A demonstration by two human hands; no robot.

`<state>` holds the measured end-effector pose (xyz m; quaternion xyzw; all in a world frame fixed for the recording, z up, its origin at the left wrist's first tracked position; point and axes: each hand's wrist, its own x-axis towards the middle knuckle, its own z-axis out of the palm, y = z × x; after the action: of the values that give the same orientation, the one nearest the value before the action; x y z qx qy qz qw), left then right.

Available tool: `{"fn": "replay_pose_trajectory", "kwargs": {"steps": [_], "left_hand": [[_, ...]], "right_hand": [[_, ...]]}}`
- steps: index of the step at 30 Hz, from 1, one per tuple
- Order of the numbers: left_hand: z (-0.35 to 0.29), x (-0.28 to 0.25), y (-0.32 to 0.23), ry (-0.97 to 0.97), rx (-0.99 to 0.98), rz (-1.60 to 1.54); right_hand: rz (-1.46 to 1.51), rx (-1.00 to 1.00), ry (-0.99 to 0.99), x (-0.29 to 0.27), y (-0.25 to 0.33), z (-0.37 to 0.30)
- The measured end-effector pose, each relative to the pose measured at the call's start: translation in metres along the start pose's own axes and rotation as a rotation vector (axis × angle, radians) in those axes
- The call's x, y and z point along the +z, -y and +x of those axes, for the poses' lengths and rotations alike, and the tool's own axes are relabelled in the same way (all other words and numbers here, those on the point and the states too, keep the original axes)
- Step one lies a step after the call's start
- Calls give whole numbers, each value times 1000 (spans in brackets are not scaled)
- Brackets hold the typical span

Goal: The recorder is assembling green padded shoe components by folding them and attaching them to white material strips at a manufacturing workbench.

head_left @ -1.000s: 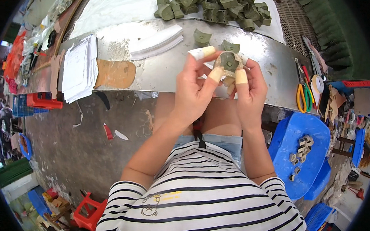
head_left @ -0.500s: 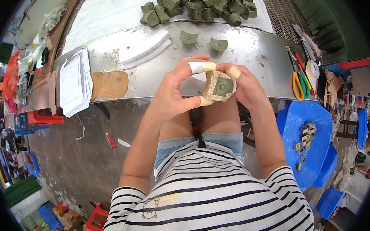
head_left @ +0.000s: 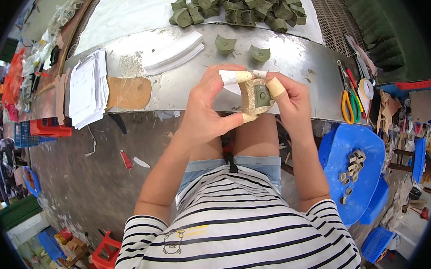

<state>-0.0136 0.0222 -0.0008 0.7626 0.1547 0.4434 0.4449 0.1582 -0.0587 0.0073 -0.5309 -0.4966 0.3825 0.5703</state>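
Between my two hands is a small green shoe heel point(head_left: 262, 96), its curved side covered in glittery gold material. The flat green face, with a round knob in it, points toward my right hand. My left hand point(head_left: 206, 105) grips it from the left, fingers above and thumb at the lower edge. My right hand point(head_left: 296, 103) has its thumb pressed on the right edge and fingers behind the top. Pale wraps cover several fingertips. Two bare green heels point(head_left: 226, 45) lie just beyond my hands, before a pile of similar heels point(head_left: 236, 17) on white sheeting.
The metal table point(head_left: 295, 72) holds stacked white strips point(head_left: 174, 54), papers point(head_left: 87, 92) and a brown board point(head_left: 129, 92) at left. Orange-handled scissors point(head_left: 346, 109) and a tape roll point(head_left: 366, 88) lie at right. A blue basin point(head_left: 332, 177) holds several covered pieces. A red stool point(head_left: 106, 252) stands lower left.
The heel has been turned so that its face sits more upright and angles more to the right. My right thumb has moved down onto the face's edge. The whole view has shifted slightly.
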Motion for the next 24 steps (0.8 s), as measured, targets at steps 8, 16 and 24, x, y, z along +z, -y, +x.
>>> {"fn": "replay_pose_trajectory", "kwargs": {"steps": [8, 16, 24], "left_hand": [[-7, 11, -2, -157, 57, 80], [-8, 20, -7, -271, 80, 200], [-3, 24, -11, -266, 115, 217]], "right_hand": [[118, -11, -39, 10, 1, 2], [301, 57, -37, 19, 4, -1], [265, -7, 23, 12, -1, -4]]}}
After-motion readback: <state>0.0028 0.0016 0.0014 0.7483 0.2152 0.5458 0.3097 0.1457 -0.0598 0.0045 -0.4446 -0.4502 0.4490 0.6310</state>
